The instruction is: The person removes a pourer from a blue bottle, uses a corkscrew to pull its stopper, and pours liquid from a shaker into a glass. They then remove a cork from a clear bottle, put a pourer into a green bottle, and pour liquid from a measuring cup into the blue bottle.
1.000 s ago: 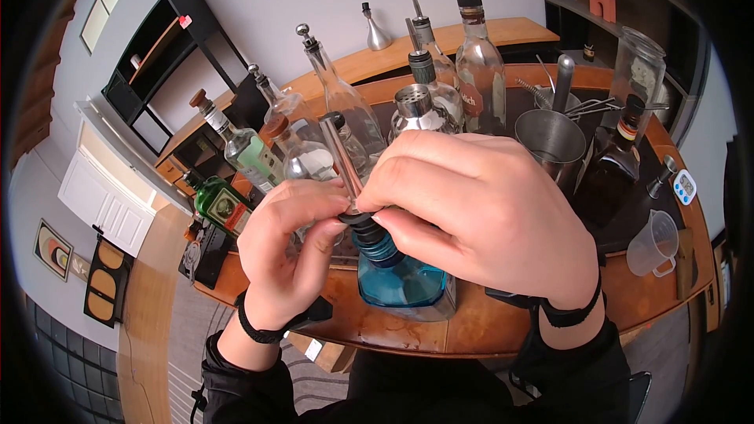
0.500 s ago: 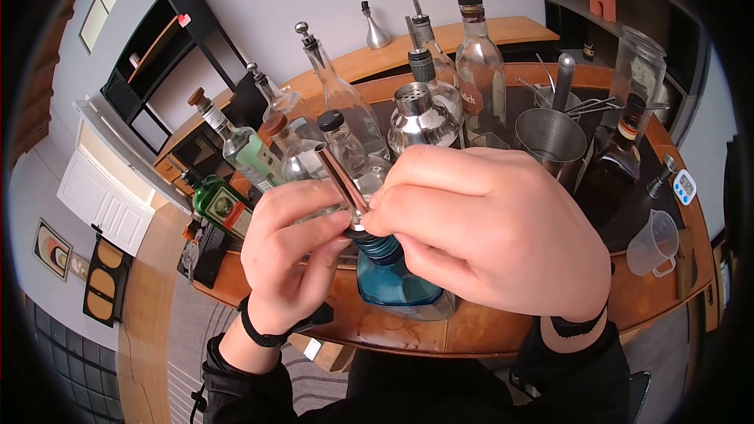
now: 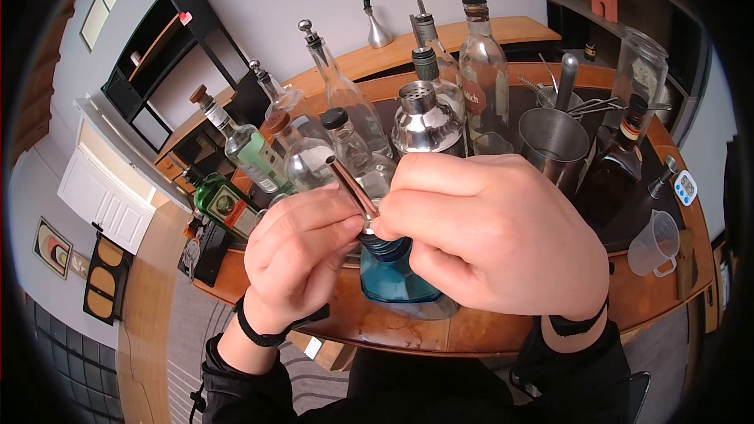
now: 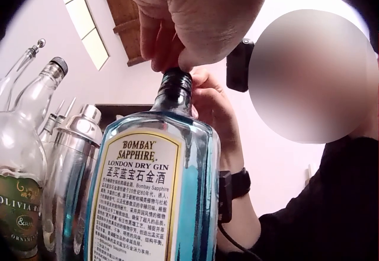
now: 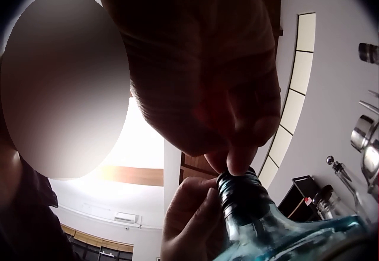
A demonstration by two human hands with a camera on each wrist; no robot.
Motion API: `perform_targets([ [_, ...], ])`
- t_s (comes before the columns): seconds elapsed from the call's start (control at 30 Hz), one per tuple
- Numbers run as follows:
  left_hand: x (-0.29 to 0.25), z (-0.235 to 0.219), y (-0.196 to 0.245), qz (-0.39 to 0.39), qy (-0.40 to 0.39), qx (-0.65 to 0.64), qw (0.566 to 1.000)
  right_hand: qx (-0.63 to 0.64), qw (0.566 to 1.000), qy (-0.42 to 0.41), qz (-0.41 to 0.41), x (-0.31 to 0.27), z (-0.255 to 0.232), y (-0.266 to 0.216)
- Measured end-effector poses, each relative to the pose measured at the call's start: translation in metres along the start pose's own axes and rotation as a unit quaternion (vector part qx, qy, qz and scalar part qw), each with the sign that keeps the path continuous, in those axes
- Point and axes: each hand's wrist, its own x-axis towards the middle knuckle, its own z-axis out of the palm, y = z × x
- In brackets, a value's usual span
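A blue glass bottle (image 3: 399, 275) stands at the table's near edge; its label faces the camera in the left wrist view (image 4: 142, 196). A metal pour spout (image 3: 351, 186) rises tilted from the bottle's mouth. My left hand (image 3: 298, 255) pinches the spout's base from the left, fingertips and thumb together. From the right, my right hand (image 3: 495, 235) pinches the same base, its other fingers curled. The fingertips hide most of the join between spout and neck. Both hands meet at the bottle's dark neck in the right wrist view (image 5: 243, 196).
Behind the hands stand a metal shaker (image 3: 424, 122), a clear bottle (image 3: 483, 71) and several other bottles. A metal tin (image 3: 552, 141) holding tools is to the right, with a plastic measuring cup (image 3: 653, 243) and a timer (image 3: 685, 188). A green bottle (image 3: 225, 202) is at left.
The spout has come lower towards the bottle's neck, and both hands have moved down slightly with it. The dark collar under the spout is now mostly covered by fingers.
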Motion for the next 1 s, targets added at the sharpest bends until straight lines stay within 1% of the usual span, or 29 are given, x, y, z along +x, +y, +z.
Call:
perform_targets([
  [0.1,0.001,-0.001,0.001,-0.001,-0.009,-0.006,1.0,-0.001,1.0,-0.007,0.004,0.001,0.0,0.0],
  [0.23,0.003,-0.002,0.001,0.018,-0.023,0.007,1.0,0.001,1.0,0.006,-0.003,0.0,0.004,-0.002],
  [0.3,0.004,-0.003,0.001,0.028,-0.03,0.013,0.999,-0.031,1.0,-0.001,-0.006,0.0,0.004,-0.005],
  [0.4,0.005,-0.003,0.002,0.037,-0.033,-0.001,0.999,-0.03,0.999,0.012,-0.008,0.0,0.007,-0.007],
  [0.57,0.006,-0.008,0.009,0.059,-0.054,0.046,0.996,-0.054,0.999,0.002,0.008,0.0,0.007,-0.015],
  [0.63,0.002,-0.008,0.007,0.027,-0.065,-0.002,0.998,-0.07,0.998,0.0,0.006,-0.001,0.005,-0.014],
  [0.7,-0.014,-0.003,0.005,-0.021,-0.056,-0.058,0.997,0.013,0.999,0.034,0.008,-0.002,0.004,-0.004],
  [0.73,-0.021,0.0,0.005,-0.039,-0.051,-0.068,0.996,0.039,0.999,0.022,0.009,-0.001,0.0,0.0],
  [0.77,-0.025,0.002,0.004,-0.057,-0.045,-0.079,0.994,0.034,0.999,0.023,0.009,-0.002,-0.004,0.0],
  [0.83,-0.028,0.001,0.007,-0.061,-0.042,-0.084,0.994,0.029,0.999,0.005,0.036,-0.002,-0.008,-0.001],
  [0.87,-0.029,0.0,0.008,-0.069,-0.041,-0.087,0.993,0.029,0.999,0.004,0.034,-0.001,-0.009,-0.003],
  [0.9,-0.03,-0.002,0.008,-0.071,-0.04,-0.084,0.993,0.039,0.998,0.031,0.043,0.0,-0.008,-0.006],
  [0.93,-0.03,-0.004,0.008,-0.092,-0.034,-0.094,0.991,0.05,0.996,0.058,0.053,0.001,-0.007,-0.007],
  [0.97,-0.03,-0.005,0.008,-0.113,-0.029,-0.104,0.988,0.052,0.996,0.058,0.052,0.001,-0.006,-0.006],
  [1.0,-0.027,-0.008,0.006,-0.115,-0.031,-0.11,0.987,0.054,0.994,0.07,0.058,0.001,-0.005,-0.005],
])
